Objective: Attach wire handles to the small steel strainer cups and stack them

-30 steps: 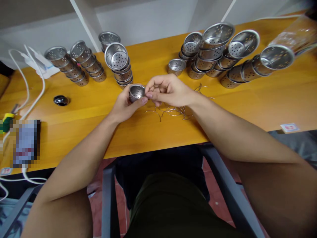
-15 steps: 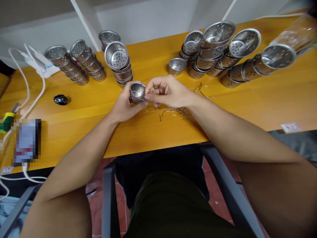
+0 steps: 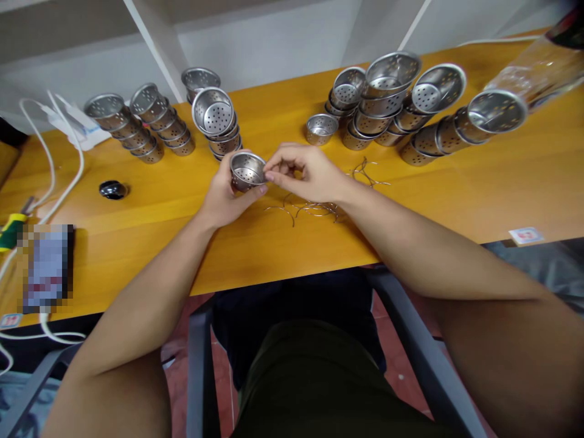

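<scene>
My left hand point(image 3: 227, 196) is wrapped around a small perforated metal cup point(image 3: 247, 174), tilted with its mouth towards me. A thin curved wire point(image 3: 249, 168) crosses the cup's opening and runs to the right side of the rim. There, the thumb and forefinger of my right hand point(image 3: 305, 172) pinch the wire's end, close against the cup. Below and beside my right hand, loose bent wires point(image 3: 317, 210) lie on the wooden table point(image 3: 255, 255).
Stacks of perforated cups stand at the back left point(image 3: 223, 131) and back right point(image 3: 387, 91), with a single cup point(image 3: 322, 129) nearby. A black mouse-like object point(image 3: 113, 189), a phone point(image 3: 49, 267), white cables and a screwdriver point(image 3: 13, 230) lie left. A plastic bottle point(image 3: 531, 70) lies far right.
The cup and both hands have shifted slightly left in view, and the cup's opening shows a little more. My right fingers stay at its rim. The whole view has moved slightly.
</scene>
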`<action>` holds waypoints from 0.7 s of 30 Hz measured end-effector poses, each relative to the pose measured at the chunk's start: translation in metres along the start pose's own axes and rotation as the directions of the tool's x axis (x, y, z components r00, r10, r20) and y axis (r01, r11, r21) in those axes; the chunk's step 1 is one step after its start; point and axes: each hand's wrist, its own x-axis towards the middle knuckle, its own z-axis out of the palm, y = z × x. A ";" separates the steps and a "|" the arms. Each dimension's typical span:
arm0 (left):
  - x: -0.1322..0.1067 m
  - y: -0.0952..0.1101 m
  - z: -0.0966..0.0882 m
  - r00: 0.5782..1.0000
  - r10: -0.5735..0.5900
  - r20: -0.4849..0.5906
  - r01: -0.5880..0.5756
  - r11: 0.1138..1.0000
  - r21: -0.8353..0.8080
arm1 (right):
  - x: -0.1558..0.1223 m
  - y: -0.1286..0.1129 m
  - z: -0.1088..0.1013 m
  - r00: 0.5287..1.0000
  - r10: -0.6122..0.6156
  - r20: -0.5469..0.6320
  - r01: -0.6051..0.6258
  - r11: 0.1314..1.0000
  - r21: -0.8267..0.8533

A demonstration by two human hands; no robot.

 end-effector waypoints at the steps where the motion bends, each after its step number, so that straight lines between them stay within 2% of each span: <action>1: 0.000 -0.001 -0.001 1.000 -0.009 0.004 0.009 1.000 0.005 | -0.001 0.001 -0.001 0.999 -0.034 0.031 0.036 0.998 -0.050; 5: -0.001 -0.003 -0.003 1.000 -0.022 0.015 0.022 1.000 -0.009 | -0.005 0.004 -0.002 0.978 -0.110 0.175 0.136 0.980 -0.145; 9: 0.000 0.000 -0.001 0.999 -0.021 0.036 0.023 0.999 -0.041 | -0.006 0.003 -0.003 0.971 -0.132 0.201 0.167 0.971 -0.170; 12: 0.001 0.004 0.001 0.997 -0.034 0.069 0.039 0.997 -0.071 | -0.005 -0.001 -0.007 0.967 -0.096 0.237 0.138 0.976 -0.166; 15: 0.000 0.006 0.002 0.990 -0.096 0.102 0.107 0.988 -0.109 | -0.003 -0.002 -0.017 0.969 -0.018 0.247 0.072 0.975 -0.209; 18: -0.002 0.005 0.001 0.975 -0.193 0.112 0.204 0.973 -0.103 | 0.000 0.001 -0.033 0.988 0.085 0.130 -0.034 0.935 -0.352; 21: -0.004 0.006 -0.002 0.964 -0.234 0.130 0.246 0.965 -0.087 | 0.002 0.006 -0.057 0.976 0.185 -0.118 -0.219 0.825 -0.521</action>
